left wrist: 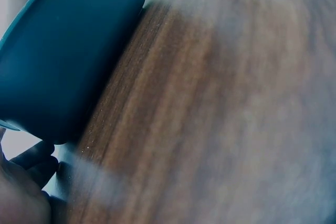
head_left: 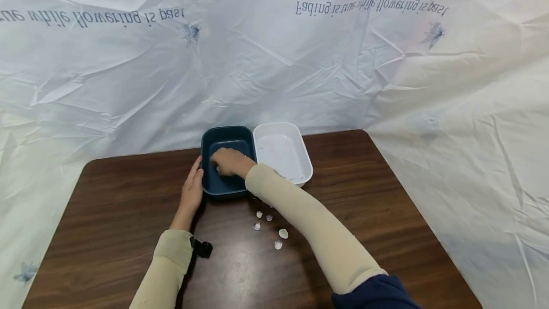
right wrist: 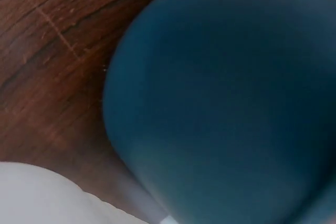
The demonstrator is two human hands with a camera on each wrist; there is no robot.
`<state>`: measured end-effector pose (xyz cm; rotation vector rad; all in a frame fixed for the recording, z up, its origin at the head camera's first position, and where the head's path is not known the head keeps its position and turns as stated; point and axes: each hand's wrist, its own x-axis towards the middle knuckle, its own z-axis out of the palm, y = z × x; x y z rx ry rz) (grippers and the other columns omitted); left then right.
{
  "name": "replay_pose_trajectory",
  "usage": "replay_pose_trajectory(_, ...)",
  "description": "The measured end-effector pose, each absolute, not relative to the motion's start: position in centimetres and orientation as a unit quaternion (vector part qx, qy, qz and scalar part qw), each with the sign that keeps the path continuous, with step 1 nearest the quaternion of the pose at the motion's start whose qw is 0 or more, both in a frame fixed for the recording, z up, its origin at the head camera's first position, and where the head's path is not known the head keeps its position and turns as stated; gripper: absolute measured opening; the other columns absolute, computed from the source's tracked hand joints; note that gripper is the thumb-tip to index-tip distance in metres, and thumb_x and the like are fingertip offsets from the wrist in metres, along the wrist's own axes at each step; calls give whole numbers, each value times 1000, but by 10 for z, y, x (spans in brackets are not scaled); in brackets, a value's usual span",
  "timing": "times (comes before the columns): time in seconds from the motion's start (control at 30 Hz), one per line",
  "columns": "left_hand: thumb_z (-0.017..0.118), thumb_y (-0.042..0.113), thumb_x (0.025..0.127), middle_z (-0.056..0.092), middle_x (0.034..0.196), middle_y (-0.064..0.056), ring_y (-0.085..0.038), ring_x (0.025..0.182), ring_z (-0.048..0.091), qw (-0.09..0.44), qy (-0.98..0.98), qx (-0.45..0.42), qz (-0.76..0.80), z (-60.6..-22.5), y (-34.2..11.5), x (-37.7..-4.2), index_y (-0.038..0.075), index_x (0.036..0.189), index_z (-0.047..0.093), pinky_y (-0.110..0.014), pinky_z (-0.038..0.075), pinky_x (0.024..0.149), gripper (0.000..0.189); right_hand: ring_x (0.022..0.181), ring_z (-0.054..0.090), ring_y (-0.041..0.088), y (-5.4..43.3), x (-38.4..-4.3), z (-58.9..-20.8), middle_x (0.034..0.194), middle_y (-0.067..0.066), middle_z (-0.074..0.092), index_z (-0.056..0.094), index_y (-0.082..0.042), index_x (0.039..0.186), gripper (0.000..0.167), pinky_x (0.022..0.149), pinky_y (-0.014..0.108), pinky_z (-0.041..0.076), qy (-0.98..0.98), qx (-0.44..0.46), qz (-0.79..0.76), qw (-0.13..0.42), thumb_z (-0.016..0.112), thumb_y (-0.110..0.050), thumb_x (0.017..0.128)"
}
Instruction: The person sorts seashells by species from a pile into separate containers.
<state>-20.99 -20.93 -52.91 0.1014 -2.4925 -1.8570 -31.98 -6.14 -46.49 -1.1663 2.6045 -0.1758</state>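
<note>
A dark blue plastic bin (head_left: 227,190) stands near the back edge of the table. My left hand (head_left: 194,186) rests along its left wall with the fingers extended; in the left wrist view those fingers (left wrist: 39,163) lie by the bin's lower corner. Inside the bin is my right hand (head_left: 231,161), bent down with its fingers curled. A small whitish piece (head_left: 218,169), like a shell, shows beside its fingertips; I cannot tell whether they pinch it. The right wrist view shows mainly the bin's blurred blue surface (right wrist: 210,98), with that hand's fingers out of sight.
A white bin (head_left: 280,144) adjoins the blue one on the right, with a few tiny bits inside. Several small seashells (head_left: 283,233) lie on the brown wooden table (head_left: 120,232), beneath and left of my right forearm. A printed white sheet (head_left: 257,61) hangs behind the table.
</note>
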Motion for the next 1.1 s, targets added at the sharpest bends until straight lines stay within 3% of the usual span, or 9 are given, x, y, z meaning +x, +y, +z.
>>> replay_pose_trajectory(0.17,25,52,115,14,176,-5,-38,160,14,28,-802,31,-596,-546,-213,-218,35,171,17,-67,14,124,59,113,64,15,-51,-313,-449,132,2,68,71,-16,135,32,91,31,55,892,-429,-64,128,69,-24,104)
replay_pose_trajectory(0.57,26,52,115,18,176,-4,-35,160,16,40,-807,46,-587,-544,-215,-223,35,170,20,-65,15,124,59,102,66,16,13,-252,-409,115,5,73,77,-13,124,29,86,29,53,855,-493,-132,95,79,-25,98)
replay_pose_trajectory(0.9,28,50,114,18,176,1,-32,161,15,42,-810,66,-582,-546,-211,-221,33,170,22,-61,15,126,59,82,57,7,54,-211,-419,97,-4,68,78,-15,112,17,73,25,49,845,-515,-99,102,78,-25,98)
replay_pose_trajectory(1.1,29,50,115,18,176,0,-32,161,15,44,-805,63,-589,-544,-211,-221,30,171,22,-61,15,126,60,80,56,7,86,-192,-429,92,0,69,78,-14,101,7,69,24,46,841,-519,-91,126,79,-16,94)
